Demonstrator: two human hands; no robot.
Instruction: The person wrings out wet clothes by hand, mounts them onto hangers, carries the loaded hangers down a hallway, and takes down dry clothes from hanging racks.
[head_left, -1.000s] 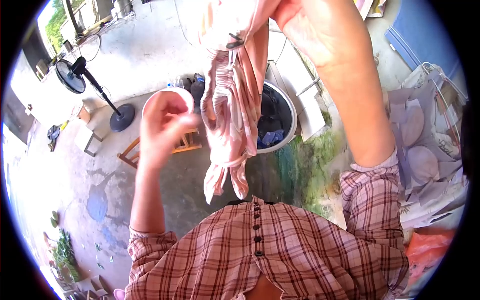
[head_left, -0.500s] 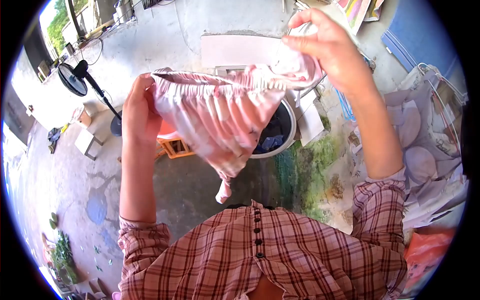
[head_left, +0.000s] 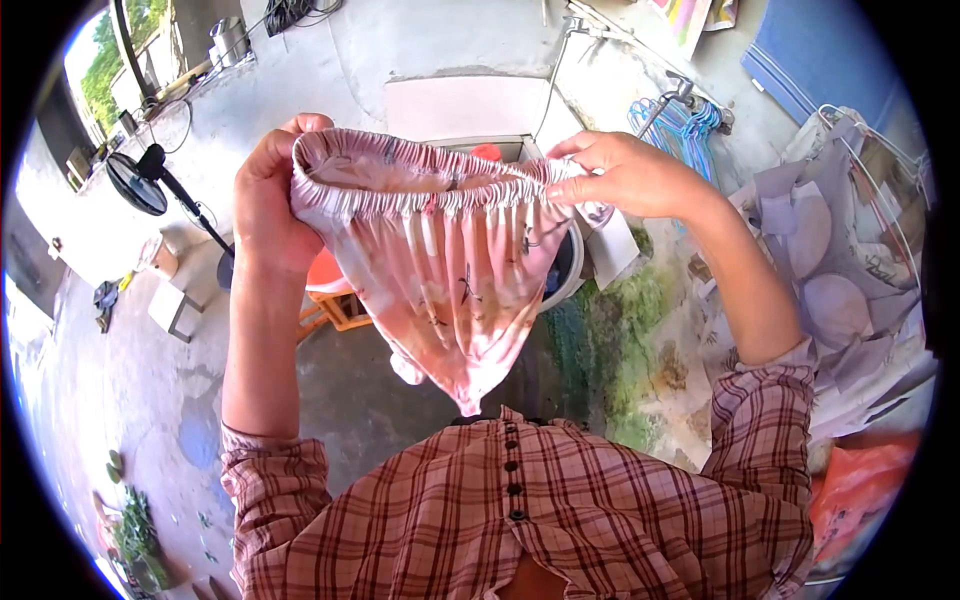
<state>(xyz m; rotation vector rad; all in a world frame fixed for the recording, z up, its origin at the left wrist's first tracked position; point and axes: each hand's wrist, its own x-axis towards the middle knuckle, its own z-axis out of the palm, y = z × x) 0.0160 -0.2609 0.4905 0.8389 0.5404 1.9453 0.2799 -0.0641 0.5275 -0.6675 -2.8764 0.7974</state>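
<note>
A pink patterned garment with a gathered elastic waistband hangs between my two hands, its opening facing up and its lower end narrowing to a point. My left hand grips the waistband at its left end, fingers closed round the edge. At the right end my right hand pinches the band between thumb and fingers. Behind the cloth, a round tub is mostly hidden, as is a red basin on an orange wooden stool.
On the left are a black standing fan and a small white stool. Blue hangers hang by a tap at the upper right. Grey bags and a red plastic bag lie at the right.
My left hand has taken hold of the waistband. My right hand has moved down and inward onto the band's right end. The garment, bunched at first, is now spread wide with its opening stretched.
</note>
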